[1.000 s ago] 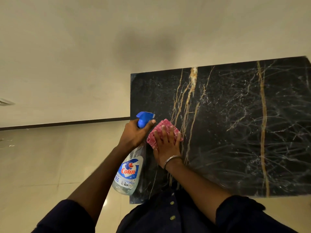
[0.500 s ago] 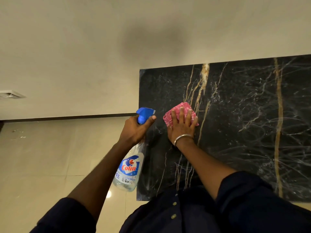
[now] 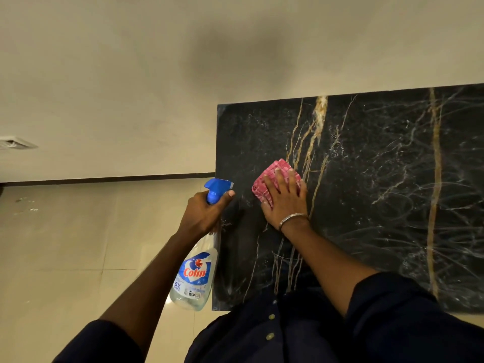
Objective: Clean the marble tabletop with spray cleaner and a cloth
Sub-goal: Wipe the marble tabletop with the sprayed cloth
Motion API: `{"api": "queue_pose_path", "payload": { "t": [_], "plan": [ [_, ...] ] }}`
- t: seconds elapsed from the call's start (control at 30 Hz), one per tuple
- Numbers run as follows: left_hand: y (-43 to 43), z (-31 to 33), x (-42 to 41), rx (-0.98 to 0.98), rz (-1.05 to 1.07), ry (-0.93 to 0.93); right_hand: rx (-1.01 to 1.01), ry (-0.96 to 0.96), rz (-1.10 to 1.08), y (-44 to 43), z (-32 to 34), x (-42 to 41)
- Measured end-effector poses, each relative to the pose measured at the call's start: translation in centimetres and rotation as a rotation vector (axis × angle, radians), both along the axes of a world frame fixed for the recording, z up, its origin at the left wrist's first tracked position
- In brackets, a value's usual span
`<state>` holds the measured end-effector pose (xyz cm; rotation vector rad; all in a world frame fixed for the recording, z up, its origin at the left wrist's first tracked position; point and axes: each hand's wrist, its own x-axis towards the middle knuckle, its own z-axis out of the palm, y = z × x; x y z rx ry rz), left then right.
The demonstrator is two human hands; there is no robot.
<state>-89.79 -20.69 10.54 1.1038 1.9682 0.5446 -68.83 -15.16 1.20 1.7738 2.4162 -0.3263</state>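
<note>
The black marble tabletop (image 3: 379,179), veined in gold and white, fills the right half of the view. A folded pink checked cloth (image 3: 272,174) lies on its left part, pressed flat under my right hand (image 3: 284,200), whose fingers are spread over it. My left hand (image 3: 203,216) grips the neck of a clear spray bottle (image 3: 195,276) with a blue trigger head and a "Colin" label. The bottle hangs just off the table's left edge, nozzle pointing toward the cloth.
A cream wall (image 3: 131,87) runs behind the table, with a dark skirting line (image 3: 104,178) at its base. Glossy beige floor tiles (image 3: 65,258) lie to the left. A vent grille (image 3: 15,144) shows at the far left. My dark sleeves and shirt fill the bottom.
My right hand has slid the cloth away from me across the marble, toward the far edge. The bottle in my left hand has stayed by the table's left edge.
</note>
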Motion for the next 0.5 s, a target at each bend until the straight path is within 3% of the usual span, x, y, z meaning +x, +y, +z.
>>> {"api": "queue_pose_path", "payload": {
  "t": [0.13,0.33,0.43,0.5],
  "plan": [
    [-0.2,0.1,-0.3,0.005,0.012,-0.011,-0.036,0.034,0.012,-1.4,0.8,-2.9],
    [-0.1,0.0,0.0,0.008,0.036,0.016,-0.092,0.088,0.535,-7.4,-0.1,-6.4],
    [0.1,0.2,0.6,0.004,0.025,0.006,-0.050,0.104,0.663,-7.1,-1.3,-3.8],
    [0.0,0.3,1.1,0.004,0.001,0.001,-0.003,0.068,0.625,-6.3,-1.2,-1.1]
  ]
}}
